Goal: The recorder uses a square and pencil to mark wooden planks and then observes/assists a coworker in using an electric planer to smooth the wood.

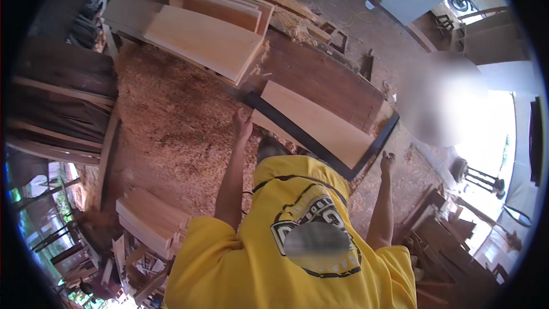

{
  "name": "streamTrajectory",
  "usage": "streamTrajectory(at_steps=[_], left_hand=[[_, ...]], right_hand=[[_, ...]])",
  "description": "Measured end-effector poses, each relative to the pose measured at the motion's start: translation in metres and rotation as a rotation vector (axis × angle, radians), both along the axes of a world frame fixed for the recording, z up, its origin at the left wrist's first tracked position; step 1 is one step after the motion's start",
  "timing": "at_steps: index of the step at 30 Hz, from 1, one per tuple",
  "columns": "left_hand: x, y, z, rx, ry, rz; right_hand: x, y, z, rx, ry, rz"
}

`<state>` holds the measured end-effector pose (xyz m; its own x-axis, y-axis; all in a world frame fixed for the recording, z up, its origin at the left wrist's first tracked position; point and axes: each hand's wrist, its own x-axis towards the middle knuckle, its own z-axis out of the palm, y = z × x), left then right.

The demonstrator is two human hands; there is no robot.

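Best steady the pale rectangular wooden board [320, 120] on the brown wooden desk [326, 83] beneath the black L-shaped piece [303, 137], left hand [243, 123] at its left end, grip unclear, right hand [388, 163] loosely spread beside the piece.

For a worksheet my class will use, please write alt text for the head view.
A person's left hand and right hand flank a pale board and a black L-shaped piece at a bench. Wood shavings spread to the left.

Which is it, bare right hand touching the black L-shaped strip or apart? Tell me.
Apart: the head view shows a gap between right hand and strip.
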<state>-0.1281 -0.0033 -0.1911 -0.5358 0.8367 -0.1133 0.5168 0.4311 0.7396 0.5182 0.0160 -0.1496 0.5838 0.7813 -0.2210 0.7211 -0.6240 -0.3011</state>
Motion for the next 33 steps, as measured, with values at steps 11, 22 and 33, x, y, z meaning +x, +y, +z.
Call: streamTrajectory(at_steps=[11,22,33], left_hand=[[-0.033,0.107,0.127,0.065,-0.908,0.411],[-0.012,0.039,0.078,0.019,-0.919,0.245],[0.01,-0.093,0.081,-0.07,-0.763,0.314]], right_hand=[[-0.167,0.068,0.099,0.454,-0.12,0.39],[-0.427,0.196,0.151,-0.168,0.9,0.817],[-0.578,0.313,0.11,-0.099,0.739,0.729]])
